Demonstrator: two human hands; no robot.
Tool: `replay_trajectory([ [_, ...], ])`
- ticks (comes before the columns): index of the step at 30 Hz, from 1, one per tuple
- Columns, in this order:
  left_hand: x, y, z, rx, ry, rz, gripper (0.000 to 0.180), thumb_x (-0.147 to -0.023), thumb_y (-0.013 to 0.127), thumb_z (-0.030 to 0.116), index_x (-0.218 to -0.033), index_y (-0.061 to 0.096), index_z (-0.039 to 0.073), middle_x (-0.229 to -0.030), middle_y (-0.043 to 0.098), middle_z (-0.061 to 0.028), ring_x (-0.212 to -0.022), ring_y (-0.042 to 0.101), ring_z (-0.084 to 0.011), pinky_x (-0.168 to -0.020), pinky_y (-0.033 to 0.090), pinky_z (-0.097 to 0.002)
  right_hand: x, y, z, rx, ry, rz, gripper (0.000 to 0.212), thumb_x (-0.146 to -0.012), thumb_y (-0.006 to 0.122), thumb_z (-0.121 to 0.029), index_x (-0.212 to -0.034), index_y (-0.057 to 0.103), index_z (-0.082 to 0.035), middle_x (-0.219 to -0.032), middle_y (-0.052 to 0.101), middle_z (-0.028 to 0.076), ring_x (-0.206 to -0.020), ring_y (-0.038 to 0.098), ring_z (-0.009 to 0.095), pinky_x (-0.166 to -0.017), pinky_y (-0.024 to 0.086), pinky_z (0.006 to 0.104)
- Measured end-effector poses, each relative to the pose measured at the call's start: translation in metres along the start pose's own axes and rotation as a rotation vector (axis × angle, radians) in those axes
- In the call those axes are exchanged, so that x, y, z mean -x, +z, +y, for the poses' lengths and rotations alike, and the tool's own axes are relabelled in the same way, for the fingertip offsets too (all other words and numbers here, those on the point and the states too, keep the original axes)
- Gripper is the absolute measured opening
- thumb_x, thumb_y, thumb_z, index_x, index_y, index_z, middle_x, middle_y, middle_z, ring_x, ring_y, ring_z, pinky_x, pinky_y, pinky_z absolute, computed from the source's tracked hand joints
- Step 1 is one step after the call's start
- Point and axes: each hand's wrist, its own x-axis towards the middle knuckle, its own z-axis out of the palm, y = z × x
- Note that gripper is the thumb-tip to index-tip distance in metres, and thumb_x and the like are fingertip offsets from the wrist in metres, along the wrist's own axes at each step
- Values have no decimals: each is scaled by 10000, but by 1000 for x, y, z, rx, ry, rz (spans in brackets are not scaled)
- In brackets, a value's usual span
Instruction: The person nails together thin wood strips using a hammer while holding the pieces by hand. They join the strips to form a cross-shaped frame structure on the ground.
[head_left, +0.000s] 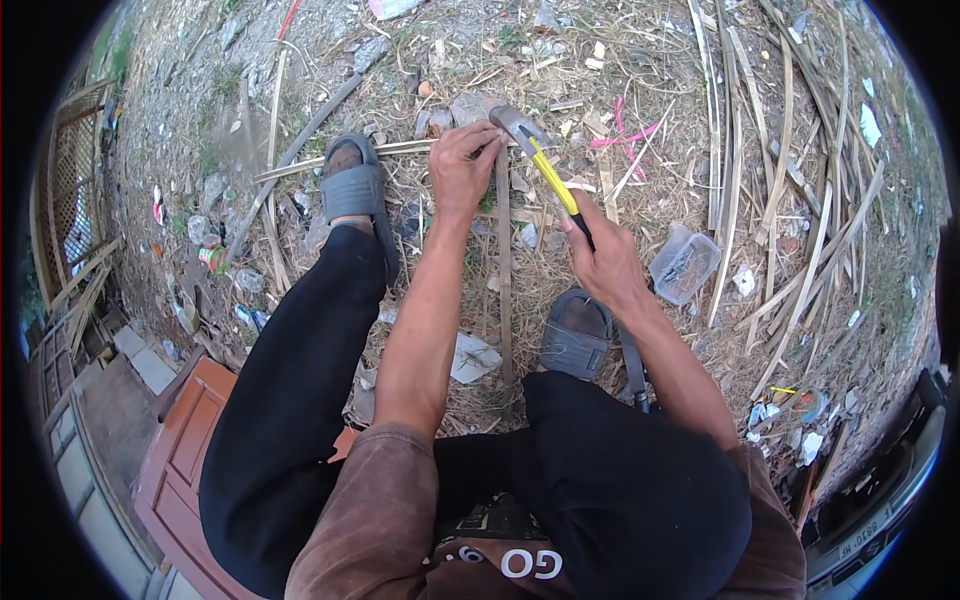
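Note:
My right hand is wrapped round the black grip of a hammer with a yellow handle. Its metal head lies at the fingertips of my left hand. Those left fingers are pinched together where two thin wooden strips meet; whatever is between them is too small to make out. One wooden strip runs from there toward my body. The other wooden strip reaches out to the left, past my sandalled left foot. A stone sits just beyond my left hand.
A clear plastic tub with small dark pieces inside stands right of my right foot. Many long wooden strips lie scattered at the right. Pink ribbon is on the dry grass. A red-brown panelled board lies lower left; a vehicle is lower right.

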Motion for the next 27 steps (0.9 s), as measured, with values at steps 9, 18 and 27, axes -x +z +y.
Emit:
replay_trajectory([
  [9,4,-1,-7,-14,-23,-20,148,-744,815,110,-883,783,69,-966,754,-56,-905,676,-238,-832,502,-371,0,6,4,12,6,-23,376,-947,625,-123,-1298,539,-19,-770,660,234,-668,680,406,-567,515,466],
  [18,8,0,-6,23,-29,16,139,-746,817,107,-872,780,62,-956,755,-54,-904,677,-233,-835,499,-363,2,10,10,41,6,-23,353,-946,633,-128,-1274,559,-21,-798,675,234,-694,690,416,-581,531,457],
  [27,9,0,-6,20,-45,25,126,-758,819,127,-871,788,82,-956,759,-31,-895,671,-219,-855,481,-356,-5,2,8,40,109,-126,350,-952,629,-127,-1282,556,-36,-803,673,234,-708,691,416,-584,525,457],
])
